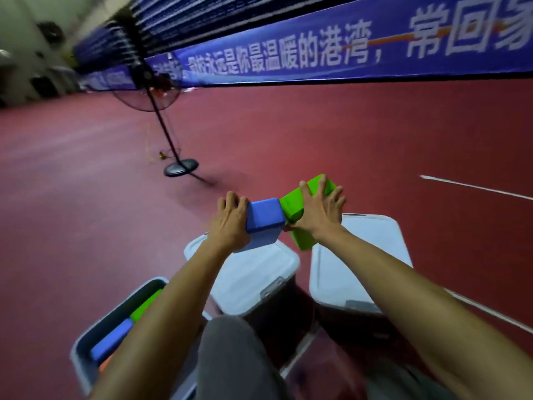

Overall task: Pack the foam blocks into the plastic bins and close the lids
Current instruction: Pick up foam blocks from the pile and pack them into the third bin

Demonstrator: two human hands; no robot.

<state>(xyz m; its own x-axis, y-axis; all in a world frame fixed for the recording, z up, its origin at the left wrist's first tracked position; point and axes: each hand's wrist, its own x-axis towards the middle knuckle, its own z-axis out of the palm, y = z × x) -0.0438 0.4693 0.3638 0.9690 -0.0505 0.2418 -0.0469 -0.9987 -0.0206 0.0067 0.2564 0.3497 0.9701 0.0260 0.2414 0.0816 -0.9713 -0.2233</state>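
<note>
got my left hand (229, 223) wrapped round a blue block (264, 216); right hand (315, 213) splayed, pressing green block (291, 203) beside it; lidded bins (253, 272) just below

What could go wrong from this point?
The left hand holds a blue block and the right hand green blocks, gripped by splayed fingers; one may slip. Both bins below have lids shut, so nothing can go in. The open bin sits behind the left arm.
</note>
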